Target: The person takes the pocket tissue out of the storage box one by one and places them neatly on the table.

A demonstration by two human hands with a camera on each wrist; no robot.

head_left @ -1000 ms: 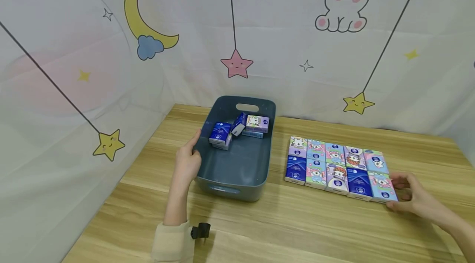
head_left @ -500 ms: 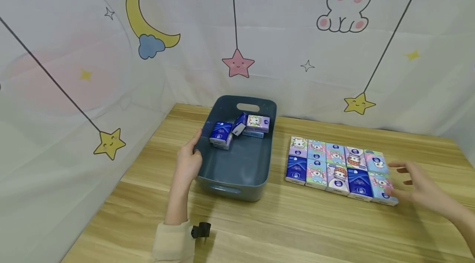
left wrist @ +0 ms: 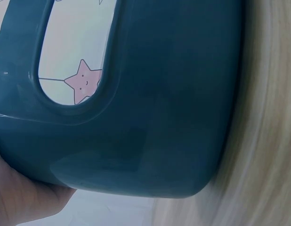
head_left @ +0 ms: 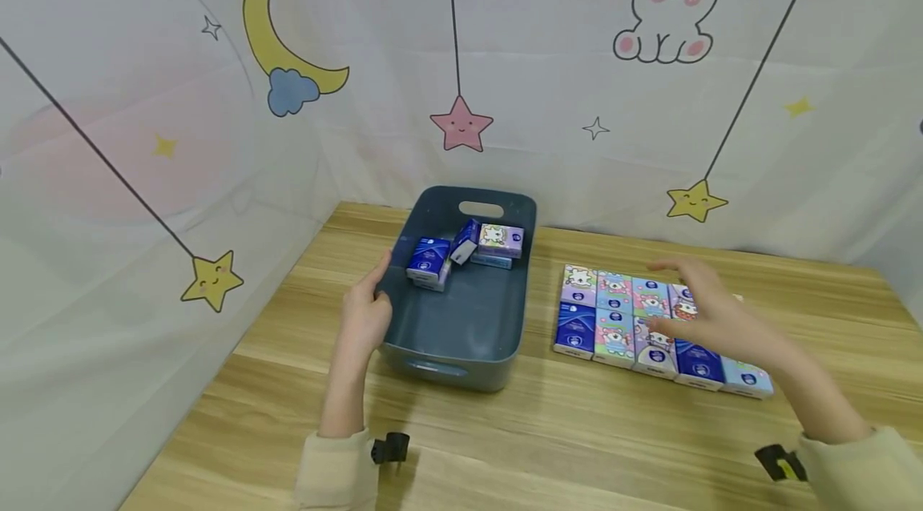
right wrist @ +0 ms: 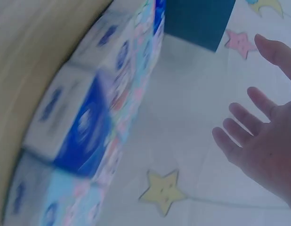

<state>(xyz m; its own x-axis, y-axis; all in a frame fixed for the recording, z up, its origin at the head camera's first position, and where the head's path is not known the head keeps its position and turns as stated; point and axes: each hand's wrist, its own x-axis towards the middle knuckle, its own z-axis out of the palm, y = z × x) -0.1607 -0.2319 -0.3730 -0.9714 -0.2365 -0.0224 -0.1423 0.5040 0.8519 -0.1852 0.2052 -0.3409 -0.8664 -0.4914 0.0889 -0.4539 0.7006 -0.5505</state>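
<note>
A blue-grey plastic storage bin point(head_left: 461, 331) stands on the table, holding several small tissue packs, among them a dark blue one point(head_left: 429, 256) and a purple one point(head_left: 501, 240). At the bin's left wall, my left hand point(head_left: 366, 315) grips the rim; the left wrist view shows part of this hand point(left wrist: 28, 197) against the bin's side. To the right, several tissue packs point(head_left: 615, 339) lie side by side in two rows. Over the right part of these rows hovers my right hand point(head_left: 710, 319), fingers spread and holding nothing, hiding some packs. The right wrist view shows its bare palm point(right wrist: 272, 141).
The wooden table point(head_left: 577, 439) runs up to a white curtain point(head_left: 548, 78) printed with stars, a moon and a rabbit. It hangs behind and on the left. Black wrist devices point(head_left: 390, 448) sit at both sleeves.
My right hand has left the right end of the tissue rows, lifted and moved left over them. The rows have stayed almost the same, and the left hand and bin have not moved.
</note>
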